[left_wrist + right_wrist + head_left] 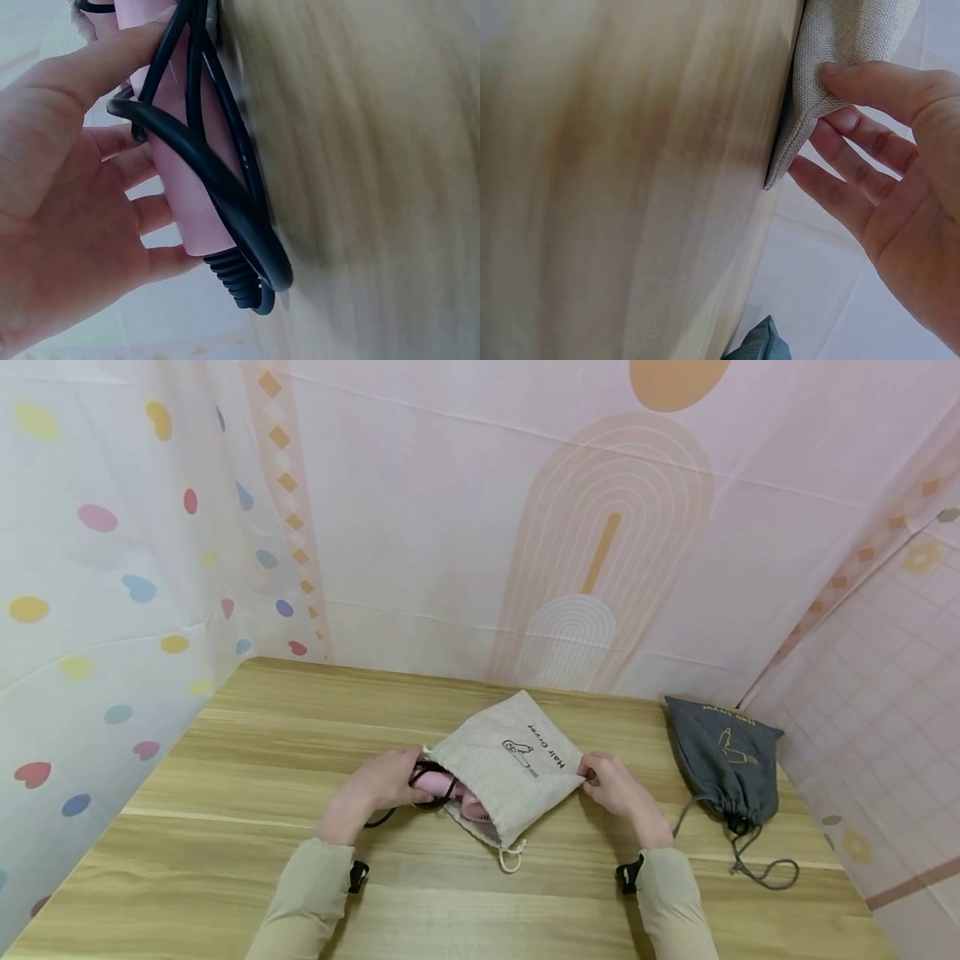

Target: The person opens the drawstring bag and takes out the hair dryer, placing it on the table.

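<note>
A beige drawstring bag (498,760) printed "Hair Dryer" lies on the table with its mouth toward the lower left. Part of a pink hair dryer (435,782) sits inside that mouth, its handle sticking out. In the left wrist view, a black cord (202,161) loops around the pink handle (191,195). My left hand (386,778) grips this handle, thumb on one side and fingers on the other. My right hand (613,783) pinches the bag's right-hand corner (810,112) between thumb and fingers. The dryer's far end is hidden by the cloth.
A dark grey drawstring bag (723,760), also printed "Hair Dryer", lies at the table's right side, its cord (768,872) trailing toward the front. The wooden table (225,793) meets patterned cloth walls (420,527) at the back and sides.
</note>
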The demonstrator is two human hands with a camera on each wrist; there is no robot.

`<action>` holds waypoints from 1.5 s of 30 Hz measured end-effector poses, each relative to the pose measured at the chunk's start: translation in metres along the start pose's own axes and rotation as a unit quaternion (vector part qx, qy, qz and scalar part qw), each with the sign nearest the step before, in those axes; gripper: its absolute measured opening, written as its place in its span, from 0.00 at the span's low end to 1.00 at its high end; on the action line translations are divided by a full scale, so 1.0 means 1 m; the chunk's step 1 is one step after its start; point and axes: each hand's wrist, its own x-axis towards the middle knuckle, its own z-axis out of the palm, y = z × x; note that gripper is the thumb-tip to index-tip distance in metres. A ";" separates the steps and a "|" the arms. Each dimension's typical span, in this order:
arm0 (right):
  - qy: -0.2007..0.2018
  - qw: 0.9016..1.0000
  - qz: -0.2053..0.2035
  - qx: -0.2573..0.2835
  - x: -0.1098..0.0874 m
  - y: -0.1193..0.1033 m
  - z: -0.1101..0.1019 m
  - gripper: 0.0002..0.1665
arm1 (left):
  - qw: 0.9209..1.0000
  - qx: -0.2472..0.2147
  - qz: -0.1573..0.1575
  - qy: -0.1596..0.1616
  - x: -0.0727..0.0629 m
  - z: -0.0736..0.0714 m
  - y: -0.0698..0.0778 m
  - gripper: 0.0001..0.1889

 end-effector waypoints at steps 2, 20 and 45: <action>0.000 1.000 0.001 0.001 0.000 0.001 0.000 0.07 | 1.000 0.000 0.004 0.006 0.001 0.001 -0.001 0.27; -0.014 1.000 -0.011 0.024 -0.005 0.006 -0.004 0.09 | 0.999 -0.021 0.024 0.022 0.001 0.003 -0.012 0.28; -0.137 0.989 -0.020 -0.047 0.028 -0.012 0.003 0.37 | 0.999 -0.012 0.032 0.030 0.003 0.001 -0.005 0.19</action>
